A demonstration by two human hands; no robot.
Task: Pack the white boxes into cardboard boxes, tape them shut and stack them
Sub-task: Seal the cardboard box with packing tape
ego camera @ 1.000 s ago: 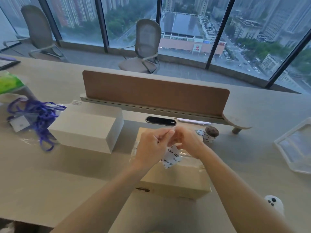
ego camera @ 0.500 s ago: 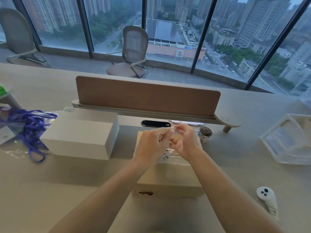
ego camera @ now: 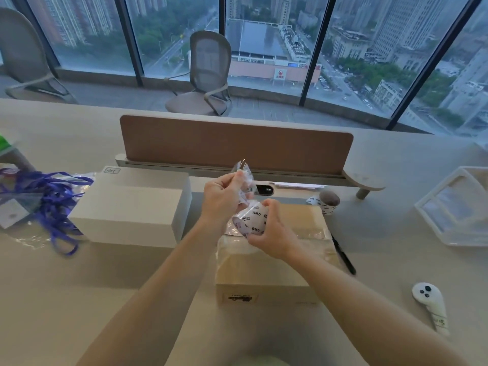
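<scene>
White tape (ego camera: 251,220); left hand (ego camera: 221,198), right hand (ego camera: 273,235)

Both forearms (ego camera: 163,268) are extended forward, converging. The left hand (ego camera: 224,200) is raised, tape end (ego camera: 243,169) pinched; the right hand (ego camera: 273,232), lower, is curled round the roll (ego camera: 250,220).

I see a long white box (ego camera: 132,204) lying flat on the worktop (ego camera: 79,299), just left of the closed cardboard box (ego camera: 264,281), near it but apart. Above the cardboard box, a crumpled strip of printed white tape (ego camera: 250,220) is pinched between the left grip (ego camera: 224,199) and right grip (ego camera: 272,233). A tape roll (ego camera: 328,204) stands by its far right corner.
</scene>
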